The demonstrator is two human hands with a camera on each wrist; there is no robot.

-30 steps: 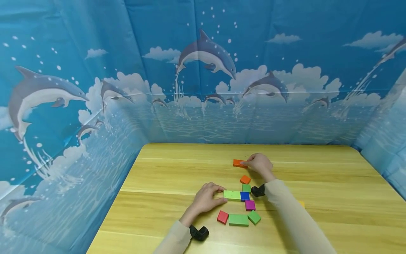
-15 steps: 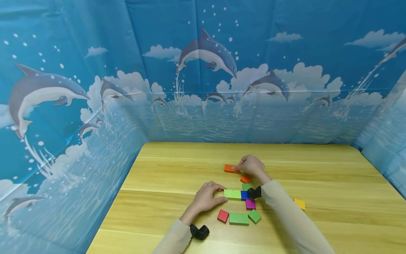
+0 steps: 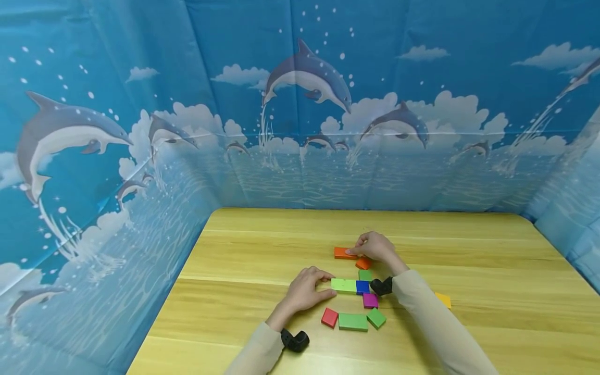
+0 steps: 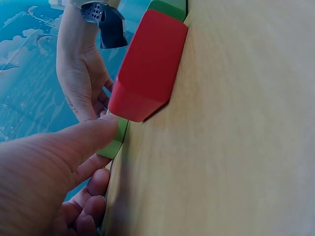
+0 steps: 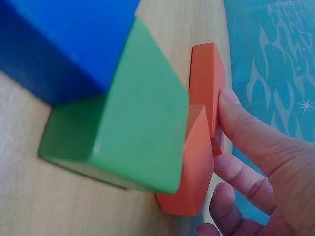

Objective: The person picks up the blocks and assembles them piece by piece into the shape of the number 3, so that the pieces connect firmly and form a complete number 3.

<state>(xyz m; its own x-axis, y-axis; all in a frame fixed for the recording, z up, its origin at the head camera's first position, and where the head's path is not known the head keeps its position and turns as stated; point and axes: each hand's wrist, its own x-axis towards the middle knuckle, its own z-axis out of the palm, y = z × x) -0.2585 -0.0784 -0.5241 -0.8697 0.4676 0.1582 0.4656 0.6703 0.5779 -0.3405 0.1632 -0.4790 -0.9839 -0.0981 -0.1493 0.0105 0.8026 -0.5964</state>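
Observation:
My right hand [image 3: 376, 247] pinches a long orange block [image 3: 344, 253] by its right end, thumb on top in the right wrist view. Right beside it, on the near side, lies a small orange block [image 5: 194, 167]. My left hand [image 3: 305, 289] has its thumb and fingers about the left end of a light green block [image 3: 344, 286]. A blue block [image 3: 363, 287] stands against that block's right end. Above the blue one sits a small green block [image 3: 364, 275]; a magenta block [image 3: 370, 300] lies below it.
Nearer me, a red block [image 3: 329, 317], a long green block [image 3: 353, 322] and a tilted green block [image 3: 376, 318] form a row. A yellow block [image 3: 442, 300] lies by the right sleeve. A dolphin-print curtain [image 3: 300, 172] borders the wooden table [image 3: 497, 271].
My right hand has brought the long orange block nearer me and a little left, up to the small orange block. The left hand has stayed in place.

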